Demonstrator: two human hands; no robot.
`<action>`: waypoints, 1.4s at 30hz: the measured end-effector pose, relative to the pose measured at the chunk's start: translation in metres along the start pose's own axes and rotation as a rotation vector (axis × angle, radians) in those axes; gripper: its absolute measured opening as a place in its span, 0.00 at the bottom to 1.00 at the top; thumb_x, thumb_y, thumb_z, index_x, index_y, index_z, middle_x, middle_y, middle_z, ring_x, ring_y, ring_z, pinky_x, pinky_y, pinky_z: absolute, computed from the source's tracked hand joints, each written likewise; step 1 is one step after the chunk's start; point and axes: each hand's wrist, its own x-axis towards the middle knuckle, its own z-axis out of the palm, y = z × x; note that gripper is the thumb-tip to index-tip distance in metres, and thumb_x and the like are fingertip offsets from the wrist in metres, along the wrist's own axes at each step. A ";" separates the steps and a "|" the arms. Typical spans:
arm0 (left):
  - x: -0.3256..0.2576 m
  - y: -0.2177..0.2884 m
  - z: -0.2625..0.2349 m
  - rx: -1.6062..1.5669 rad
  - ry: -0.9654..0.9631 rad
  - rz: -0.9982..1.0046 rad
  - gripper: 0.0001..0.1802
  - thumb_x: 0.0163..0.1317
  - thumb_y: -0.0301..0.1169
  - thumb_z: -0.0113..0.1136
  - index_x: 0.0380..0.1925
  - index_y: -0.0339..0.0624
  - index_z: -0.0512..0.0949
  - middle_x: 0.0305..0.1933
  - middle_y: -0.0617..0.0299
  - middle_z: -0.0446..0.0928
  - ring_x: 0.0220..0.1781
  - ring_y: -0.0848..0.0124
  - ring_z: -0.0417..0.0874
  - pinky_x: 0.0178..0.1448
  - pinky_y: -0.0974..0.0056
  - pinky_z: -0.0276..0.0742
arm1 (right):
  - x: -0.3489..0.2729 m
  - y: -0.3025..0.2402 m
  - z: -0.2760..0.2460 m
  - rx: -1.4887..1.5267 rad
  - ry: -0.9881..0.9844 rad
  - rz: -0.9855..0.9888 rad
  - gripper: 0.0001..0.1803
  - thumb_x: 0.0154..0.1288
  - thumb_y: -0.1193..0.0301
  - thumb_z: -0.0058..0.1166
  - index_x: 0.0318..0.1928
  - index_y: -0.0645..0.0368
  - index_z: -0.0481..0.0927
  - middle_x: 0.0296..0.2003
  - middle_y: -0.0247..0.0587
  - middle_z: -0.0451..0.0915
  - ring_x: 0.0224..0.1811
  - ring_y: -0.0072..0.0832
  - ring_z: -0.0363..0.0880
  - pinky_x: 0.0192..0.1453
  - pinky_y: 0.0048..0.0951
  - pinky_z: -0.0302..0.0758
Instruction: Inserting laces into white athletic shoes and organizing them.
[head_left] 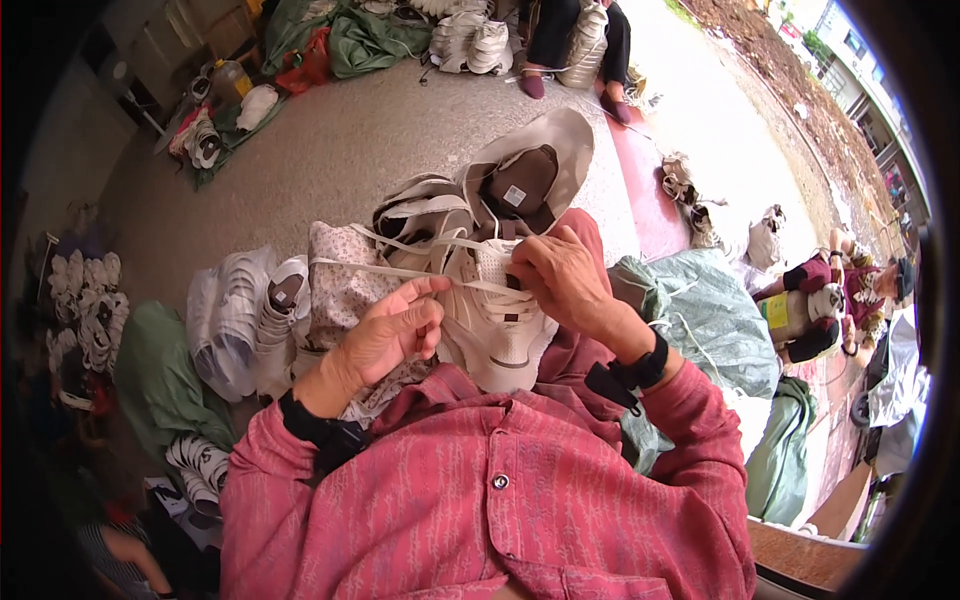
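A cream shoe upper (500, 345) rests in my lap, its toe toward me. A flat white shoelace (365, 267) crosses its front, with one loose end stretching left. My left hand (395, 330) is closed at the lace, index finger extended along it and the other fingers curled. At the right side of the lacing, my right hand (562, 278) pinches the lace against the upper; its fingertips are partly hidden. Just beyond lie another shoe upper with a brown lining (520, 185) and a strappy cream one (425, 210).
Stacked white shoe uppers (235, 315) and a flower-print cloth (350, 290) are at my left. A green sack (165, 365) stands farther left, and a pale green plastic sack (705, 320) at my right. A seated person's legs (553, 45) are ahead; another person (860, 300) sits far right.
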 end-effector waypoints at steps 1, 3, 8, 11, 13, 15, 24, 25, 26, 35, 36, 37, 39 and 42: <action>0.001 0.002 0.001 0.025 -0.041 -0.011 0.33 0.64 0.37 0.64 0.64 0.43 0.59 0.36 0.65 0.72 0.33 0.74 0.77 0.34 0.69 0.72 | 0.002 -0.001 0.005 -0.020 0.046 0.013 0.06 0.62 0.73 0.56 0.37 0.57 0.73 0.28 0.37 0.74 0.33 0.37 0.74 0.44 0.35 0.62; 0.003 0.005 0.007 0.022 -0.048 0.010 0.36 0.64 0.39 0.64 0.66 0.43 0.57 0.36 0.64 0.72 0.32 0.73 0.77 0.33 0.69 0.73 | 0.000 -0.001 0.008 -0.044 0.086 0.019 0.06 0.63 0.73 0.56 0.37 0.57 0.72 0.28 0.38 0.75 0.32 0.37 0.74 0.44 0.35 0.62; 0.009 0.010 0.025 0.073 -0.252 -0.013 0.34 0.65 0.35 0.63 0.66 0.42 0.58 0.37 0.63 0.76 0.31 0.74 0.80 0.33 0.72 0.75 | -0.008 -0.014 0.003 0.945 0.100 0.338 0.07 0.70 0.73 0.52 0.45 0.59 0.73 0.33 0.35 0.80 0.34 0.22 0.78 0.42 0.25 0.70; 0.017 0.004 0.015 0.589 -0.170 0.074 0.29 0.66 0.32 0.62 0.63 0.41 0.62 0.34 0.64 0.78 0.29 0.78 0.80 0.30 0.75 0.74 | -0.016 -0.027 -0.024 1.210 0.193 0.377 0.07 0.71 0.75 0.50 0.47 0.61 0.72 0.32 0.34 0.79 0.35 0.18 0.76 0.39 0.20 0.73; 0.013 0.002 0.015 0.648 -0.074 0.130 0.25 0.66 0.31 0.61 0.59 0.40 0.65 0.32 0.65 0.78 0.27 0.79 0.80 0.27 0.76 0.73 | -0.030 -0.029 -0.047 1.240 0.313 0.368 0.07 0.69 0.76 0.50 0.45 0.63 0.73 0.33 0.38 0.80 0.29 0.19 0.75 0.37 0.19 0.72; 0.008 0.000 0.013 0.704 0.036 0.185 0.20 0.67 0.31 0.60 0.56 0.40 0.68 0.30 0.65 0.78 0.25 0.80 0.79 0.24 0.78 0.71 | -0.043 -0.026 -0.074 1.173 0.459 0.302 0.03 0.66 0.74 0.47 0.35 0.59 0.69 0.21 0.33 0.72 0.22 0.21 0.68 0.32 0.26 0.69; -0.010 0.008 -0.004 0.132 0.014 -0.093 0.25 0.69 0.39 0.57 0.60 0.38 0.64 0.37 0.58 0.77 0.26 0.74 0.80 0.22 0.75 0.73 | -0.248 0.047 -0.169 0.668 0.847 0.879 0.14 0.67 0.71 0.50 0.50 0.65 0.73 0.27 0.35 0.76 0.27 0.25 0.75 0.39 0.30 0.78; -0.008 0.011 -0.001 -0.002 -0.044 -0.053 0.29 0.69 0.39 0.56 0.64 0.39 0.60 0.40 0.57 0.77 0.28 0.73 0.80 0.23 0.73 0.73 | -0.278 0.069 -0.158 0.425 0.729 1.190 0.14 0.66 0.72 0.53 0.50 0.66 0.74 0.27 0.37 0.78 0.26 0.25 0.78 0.35 0.28 0.79; -0.004 0.010 -0.004 -0.065 -0.114 -0.032 0.34 0.69 0.40 0.57 0.67 0.43 0.54 0.44 0.54 0.75 0.31 0.71 0.80 0.25 0.70 0.74 | -0.308 0.088 -0.133 0.347 0.662 1.132 0.13 0.66 0.72 0.54 0.49 0.66 0.75 0.27 0.39 0.80 0.25 0.25 0.79 0.31 0.25 0.77; 0.014 0.003 0.007 -0.136 -0.246 0.054 0.20 0.70 0.41 0.54 0.55 0.41 0.71 0.39 0.63 0.77 0.33 0.74 0.81 0.29 0.71 0.76 | -0.113 0.020 -0.050 0.484 0.290 0.780 0.08 0.66 0.77 0.56 0.44 0.63 0.80 0.34 0.32 0.80 0.34 0.16 0.76 0.36 0.20 0.75; 0.011 0.002 0.004 -0.070 -0.248 0.019 0.25 0.67 0.45 0.57 0.55 0.38 0.70 0.39 0.63 0.77 0.33 0.73 0.81 0.28 0.70 0.76 | -0.096 0.013 -0.046 0.468 0.217 0.605 0.07 0.65 0.77 0.57 0.44 0.63 0.79 0.33 0.31 0.78 0.31 0.17 0.74 0.34 0.20 0.72; 0.007 0.001 0.001 -0.007 -0.245 -0.015 0.30 0.64 0.48 0.60 0.56 0.35 0.69 0.40 0.63 0.77 0.34 0.72 0.81 0.27 0.70 0.75 | -0.070 -0.004 -0.046 0.370 0.134 0.470 0.07 0.64 0.78 0.57 0.43 0.62 0.79 0.32 0.32 0.75 0.30 0.19 0.73 0.33 0.22 0.70; -0.002 -0.002 -0.002 0.005 -0.224 -0.042 0.30 0.66 0.48 0.58 0.56 0.32 0.70 0.39 0.63 0.77 0.33 0.73 0.81 0.28 0.71 0.76 | -0.039 -0.020 -0.043 0.331 -0.022 0.318 0.09 0.63 0.75 0.58 0.44 0.58 0.79 0.34 0.36 0.72 0.30 0.26 0.76 0.32 0.26 0.72; -0.011 -0.009 -0.008 0.025 -0.159 -0.087 0.30 0.69 0.44 0.55 0.60 0.30 0.67 0.40 0.62 0.78 0.34 0.73 0.80 0.31 0.71 0.77 | -0.018 -0.027 -0.030 0.218 -0.049 0.211 0.10 0.60 0.74 0.61 0.43 0.59 0.79 0.37 0.38 0.73 0.30 0.28 0.76 0.33 0.28 0.72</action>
